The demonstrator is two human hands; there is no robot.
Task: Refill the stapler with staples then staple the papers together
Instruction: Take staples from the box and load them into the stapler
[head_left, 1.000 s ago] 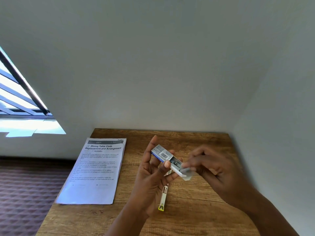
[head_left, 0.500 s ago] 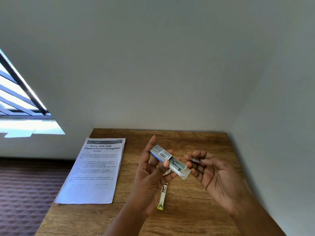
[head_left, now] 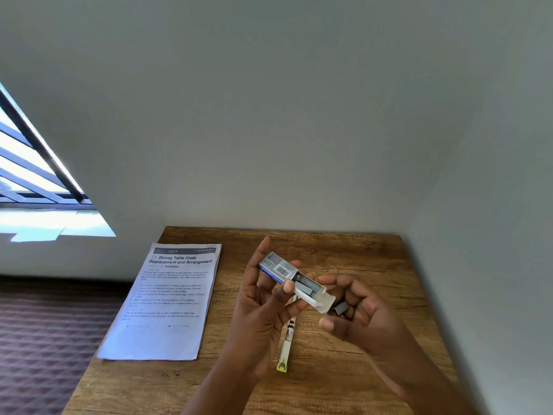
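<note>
Resting in the cupped right hand (head_left: 363, 317), a short grey strip of staples (head_left: 340, 309) lies across the loosely curled fingers (head_left: 347, 284), cradled there, not pinched. Such a strip is likely light but brittle: glued wire that snaps into pieces if bent, with sharp legs underneath, so it is best taken by its long flat sides between thumb and forefinger and kept straight. Just beside it, the left hand (head_left: 263, 307) holds a small staple box (head_left: 278, 268) up off the table, thumb tip pressed on the near edge and the other fingers behind it, the forefinger standing straight up. The box's white inner tray (head_left: 320, 298) is slid out toward the right hand, and more grey strips show inside it. It is thin card, easily crushed, and could spill if tilted further. A barcode is printed on the sleeve; the small text beside it cannot be read. Below the hands the stapler (head_left: 285, 345) lies opened out flat on the wooden table (head_left: 374, 259), its yellow-tipped end nearest the person. Well to the left lie the papers (head_left: 167, 304), headed "2939" and "Dining Table Cloth Replacement and Arrangement", then "Workstation"; the body text is too small to make out.
</note>
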